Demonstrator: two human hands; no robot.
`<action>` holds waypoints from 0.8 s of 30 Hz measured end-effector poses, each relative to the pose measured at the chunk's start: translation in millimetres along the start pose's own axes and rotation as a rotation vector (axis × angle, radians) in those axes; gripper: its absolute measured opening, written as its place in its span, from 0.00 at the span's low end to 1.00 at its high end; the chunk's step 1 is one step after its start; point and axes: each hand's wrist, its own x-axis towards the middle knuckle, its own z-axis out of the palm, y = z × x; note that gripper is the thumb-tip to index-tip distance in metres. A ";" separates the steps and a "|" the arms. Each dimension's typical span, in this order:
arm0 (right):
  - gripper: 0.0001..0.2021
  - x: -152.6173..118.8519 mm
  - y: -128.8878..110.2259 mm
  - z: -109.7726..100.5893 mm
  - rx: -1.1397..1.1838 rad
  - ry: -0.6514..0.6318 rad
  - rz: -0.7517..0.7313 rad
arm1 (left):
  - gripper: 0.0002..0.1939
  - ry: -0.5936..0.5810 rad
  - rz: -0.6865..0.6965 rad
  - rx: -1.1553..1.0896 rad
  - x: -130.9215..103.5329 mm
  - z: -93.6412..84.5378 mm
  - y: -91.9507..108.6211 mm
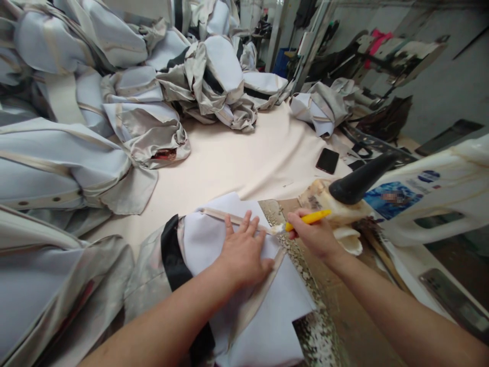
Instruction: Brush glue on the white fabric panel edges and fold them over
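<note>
A white sewn fabric piece (263, 316) with beige tape along its seams and a black band lies in front of me. My left hand (244, 250) rests flat on it with fingers spread, just below the upper beige strip (217, 213). In my right hand (309, 232) is a glue brush with a yellow handle (315, 216). Its white-coated bristles touch the strip's right end, at the fabric's edge. Beneath that edge runs a brown board (324, 285) crusted with dried whitish residue.
Piles of similar white and grey sewn pieces (126, 84) fill the left and back. To the right stand a glue-stained container (321, 191), a black cone (359, 178) and a large white jug (439, 188). A black phone (327, 160) lies on the beige cloth (237, 158). A sewing machine (408, 56) stands behind.
</note>
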 end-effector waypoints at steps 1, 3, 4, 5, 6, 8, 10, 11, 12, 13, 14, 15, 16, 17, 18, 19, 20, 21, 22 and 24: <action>0.14 5.6 0.5 3.7 0.026 -0.016 -0.020 | 0.34 -0.016 0.010 -0.013 -4.5 0.0 7.3; 0.14 13.8 6.1 10.8 0.012 -0.054 -0.062 | 0.34 -0.047 0.010 -0.049 -12.5 5.3 17.2; 0.14 16.0 10.1 13.3 -0.024 -0.055 -0.090 | 0.35 -0.051 0.004 -0.062 -15.3 9.5 19.5; 0.14 17.0 14.0 14.7 -0.063 -0.038 -0.115 | 0.34 -0.048 -0.001 -0.069 -17.1 13.8 20.1; 0.14 17.1 17.3 15.3 -0.088 -0.011 -0.138 | 0.34 -0.040 -0.001 -0.070 -18.1 17.6 19.7; 0.14 15.6 21.1 14.4 -0.096 -0.003 -0.166 | 0.34 -0.038 0.003 -0.066 -17.9 22.8 17.3; 0.14 13.6 21.8 12.8 -0.081 -0.049 -0.148 | 0.34 -0.036 0.005 -0.058 -16.6 25.1 15.3; 0.14 12.7 21.6 12.1 -0.088 -0.063 -0.139 | 0.34 -0.031 0.008 -0.050 -16.1 25.8 14.8; 0.15 11.7 21.3 11.4 -0.105 -0.058 -0.136 | 0.34 -0.024 0.010 -0.042 -15.6 26.6 14.6; 0.15 10.4 21.0 10.8 -0.121 -0.040 -0.134 | 0.34 -0.015 0.014 -0.035 -15.4 27.5 14.6; 0.15 8.4 20.8 10.3 -0.122 -0.015 -0.131 | 0.34 -0.007 0.018 -0.029 -15.3 28.5 14.6; 0.15 5.7 20.8 9.6 -0.112 -0.001 -0.125 | 0.34 -0.001 0.023 -0.024 -15.3 29.7 14.7; 0.15 1.8 20.9 8.8 -0.099 -0.002 -0.113 | 0.34 0.004 0.027 -0.021 -15.4 30.8 14.7; 0.15 -3.1 21.2 7.8 -0.089 -0.022 -0.095 | 0.34 0.009 0.030 -0.019 -15.5 31.7 14.7; 0.15 -9.1 21.7 6.3 -0.092 -0.053 -0.077 | 0.34 0.014 0.033 -0.019 -15.6 32.4 14.6; 0.15 -15.9 22.3 4.3 -0.112 -0.086 -0.067 | 0.34 0.018 0.037 -0.018 -15.8 32.7 14.6; 0.15 -23.1 22.8 1.6 -0.143 -0.121 -0.064 | 0.34 0.019 0.039 -0.019 -15.9 32.7 14.5; 0.15 -30.4 23.1 -1.7 -0.176 -0.159 -0.061 | 0.34 0.018 0.040 -0.022 -16.0 32.5 14.5; 0.15 -37.3 23.0 -5.4 -0.198 -0.192 -0.051 | 0.34 0.016 0.040 -0.025 -16.1 32.3 14.5; 0.15 -48.1 21.2 -12.3 -0.214 -0.233 -0.001 | 0.34 0.012 0.040 -0.028 -16.3 32.2 14.4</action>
